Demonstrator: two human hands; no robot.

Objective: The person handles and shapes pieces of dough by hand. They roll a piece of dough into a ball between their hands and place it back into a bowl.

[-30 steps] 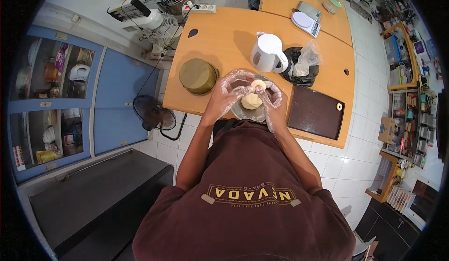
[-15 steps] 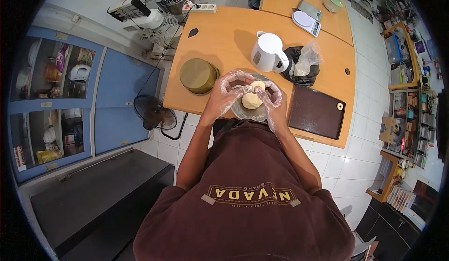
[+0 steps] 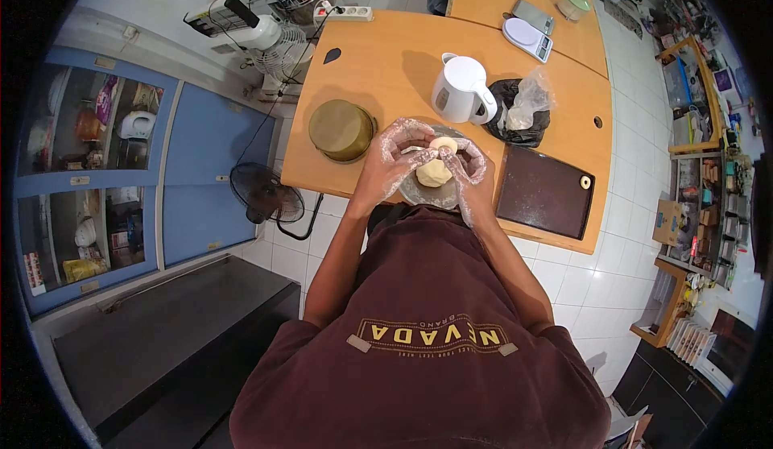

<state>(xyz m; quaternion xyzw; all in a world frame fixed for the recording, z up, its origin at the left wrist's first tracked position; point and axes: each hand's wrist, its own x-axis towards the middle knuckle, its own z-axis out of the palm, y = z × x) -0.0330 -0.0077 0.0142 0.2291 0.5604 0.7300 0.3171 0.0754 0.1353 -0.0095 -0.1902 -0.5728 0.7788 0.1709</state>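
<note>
Flour coats both my hands, which meet at the table's near edge. Between the fingertips of my left hand [image 3: 398, 156] and my right hand [image 3: 472, 169], a small pale piece of dough [image 3: 442, 142] is pinched from both sides. Its shape is partly covered by fingers. Right below it, a larger ball of dough [image 3: 435, 174] rests in a grey, floury round dish [image 3: 425, 197]. To the right lies a dark brown baking tray [image 3: 538, 199], dusted in places, with one small dough ring [image 3: 585, 182] near its right side.
Left of my hands stands an olive-coloured round container [image 3: 341, 130]. Beyond them are a white electric kettle [image 3: 463, 88] and a black plastic bag [image 3: 519, 119] with a clear bag on it. A kitchen scale [image 3: 527, 40] sits farther back. A black fan [image 3: 267, 194] is beside the table.
The small dough piece has turned slightly between my fingertips, and my right thumb has shifted a little. Both hands stay over the dish.
</note>
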